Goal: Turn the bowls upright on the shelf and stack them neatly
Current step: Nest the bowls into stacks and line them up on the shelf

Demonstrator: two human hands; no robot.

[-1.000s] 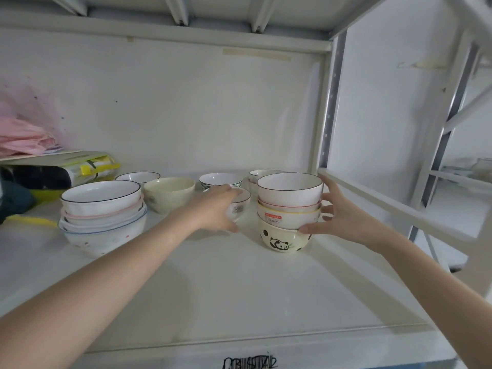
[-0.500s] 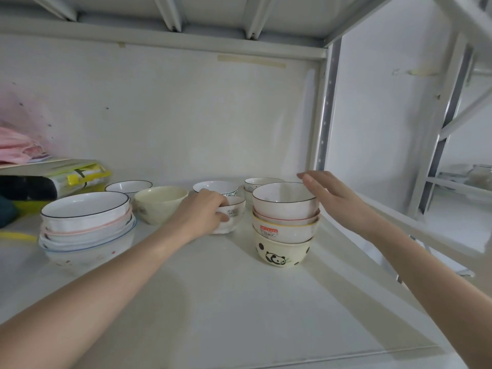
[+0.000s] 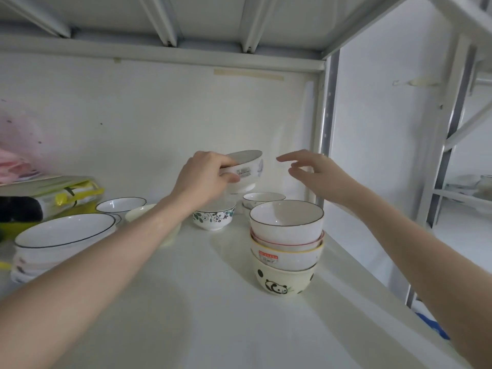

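My left hand [image 3: 203, 177] grips a small white bowl [image 3: 247, 167] by its rim and holds it upright in the air above the shelf [image 3: 213, 302]. My right hand [image 3: 311, 171] hovers just right of that bowl, fingers spread, touching nothing. Below them stands a stack of several upright bowls [image 3: 287, 246] with a panda bowl [image 3: 282, 280] at the bottom. A floral bowl [image 3: 214, 218] sits upright under my left hand, and another small bowl [image 3: 262, 199] stands behind the stack.
At the left stands a stack of wide black-rimmed bowls [image 3: 64, 241], with a smaller one [image 3: 121, 206] and a cream bowl [image 3: 143, 213] behind my forearm. A yellow and black package [image 3: 50, 198] lies far left. A metal upright [image 3: 326, 129] bounds the shelf on the right.
My left hand has lifted the small bowl off the shelf and raised it. My right hand has risen from the stack's rim and now hovers beside the lifted bowl.
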